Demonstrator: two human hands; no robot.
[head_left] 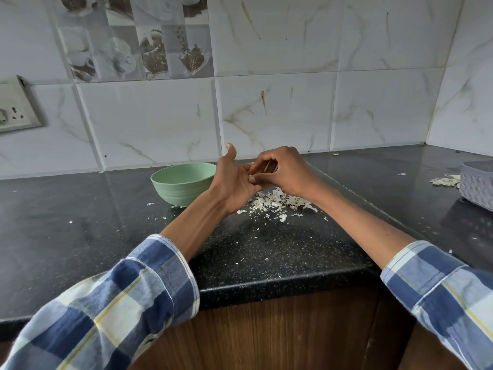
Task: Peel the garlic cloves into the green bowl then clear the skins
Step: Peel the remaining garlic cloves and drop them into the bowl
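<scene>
Mid-frame: right hand (282, 169) fingers pinch sth at open left hand (234, 180); flick skins onto pile (280, 201), not bowl (184, 182).

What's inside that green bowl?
Only the far inner wall of the green bowl shows, and it looks bare. The near rim hides its bottom, so any peeled cloves there cannot be seen. The left hand covers its right edge.

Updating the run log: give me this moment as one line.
left hand open, palm up | right hand picking at left palm | green bowl left of hands | skins piled on counter
</scene>
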